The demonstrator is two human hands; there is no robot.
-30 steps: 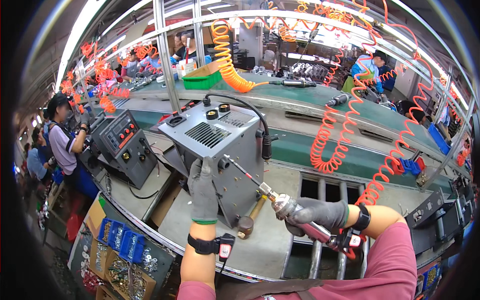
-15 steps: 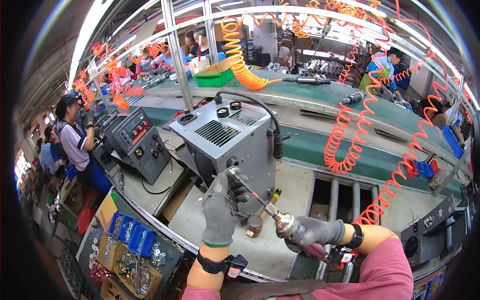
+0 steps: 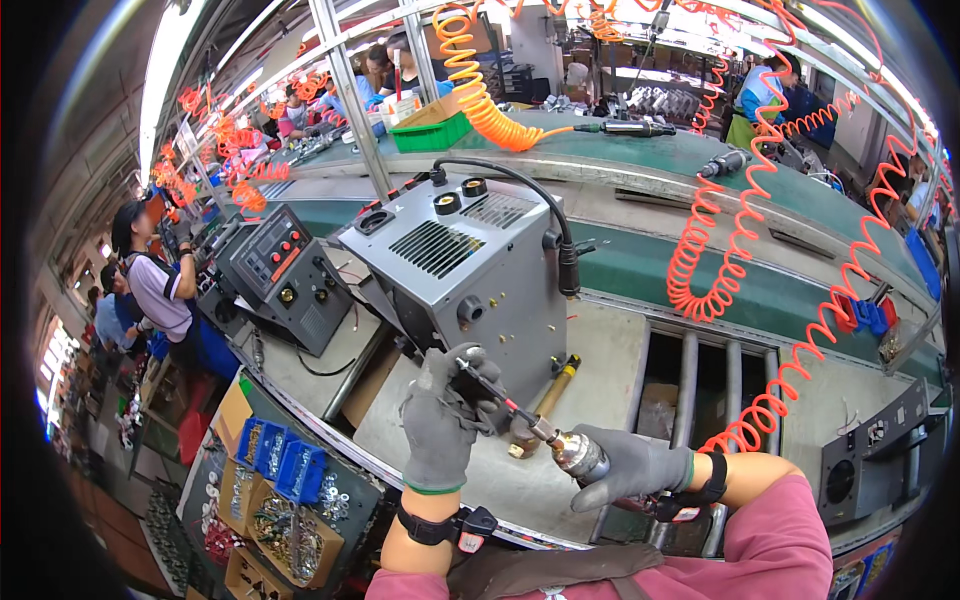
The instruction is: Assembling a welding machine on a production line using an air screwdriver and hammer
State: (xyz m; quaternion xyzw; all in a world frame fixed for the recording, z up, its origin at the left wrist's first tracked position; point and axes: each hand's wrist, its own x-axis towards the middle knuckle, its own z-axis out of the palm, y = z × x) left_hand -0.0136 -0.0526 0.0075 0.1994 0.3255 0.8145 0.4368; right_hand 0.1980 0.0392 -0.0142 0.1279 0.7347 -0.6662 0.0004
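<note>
Holding air driver btwn our hands, case just beyond

We've got the R hand [image 3: 635,465] wrapped firmly round the air driver [image 3: 580,455], w/ its long bit [image 3: 518,410] slanting up-left to the L hand [image 3: 440,430]. L fingers curl at the bit's tip; can't tell if they're clamped on it. Hands are apart, driver's long axis bridging the gap. The grey metal case [image 3: 520,330] stands upright on the desk [image 3: 607,370], just past our L hand, which is the nearer one; bit points approx. twd the case's near L side. Pose: L forearm rises near-vert. from below, back of hand twd us; R forearm comes in from the R, elbow bent & out wide. Mallet [image 3: 558,388] lies beyond the bit, next to the case.
</note>
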